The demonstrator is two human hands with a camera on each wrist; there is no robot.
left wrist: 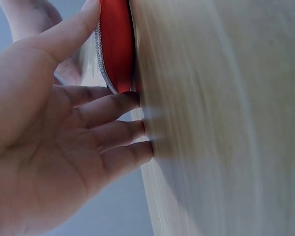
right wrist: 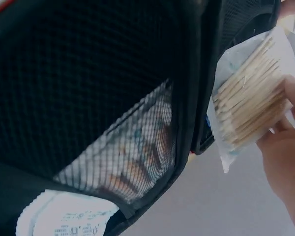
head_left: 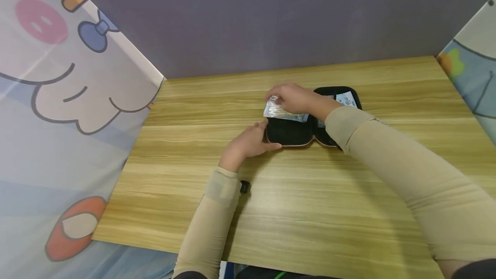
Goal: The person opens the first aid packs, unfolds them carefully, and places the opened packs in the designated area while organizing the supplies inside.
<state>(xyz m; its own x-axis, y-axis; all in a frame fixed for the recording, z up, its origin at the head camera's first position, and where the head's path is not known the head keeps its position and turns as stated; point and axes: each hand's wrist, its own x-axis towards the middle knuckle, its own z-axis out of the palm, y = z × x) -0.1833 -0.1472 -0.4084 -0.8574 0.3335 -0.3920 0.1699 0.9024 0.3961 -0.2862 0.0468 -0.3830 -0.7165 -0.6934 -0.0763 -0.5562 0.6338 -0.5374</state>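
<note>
A zippered case [head_left: 290, 134], red outside and black inside, lies spread flat on the wooden table. My right hand [head_left: 292, 98] pinches a clear plastic bag of wooden-stick cotton swabs [right wrist: 250, 91] above the case's left half. My left hand [head_left: 249, 141] is at that half's near left corner, thumb along the front edge and fingers at the left side. In the left wrist view, its palm is spread, with fingertips low by the tabletop and the thumb against the red shell [left wrist: 116, 44].
The case's right half has a mesh pocket [right wrist: 132, 152] with packets behind it, and a white printed packet [right wrist: 71, 216] shows beside it. A small black object [head_left: 245, 186] is next to my left forearm. A grey wall [head_left: 271, 20] rises behind the table [head_left: 310, 210].
</note>
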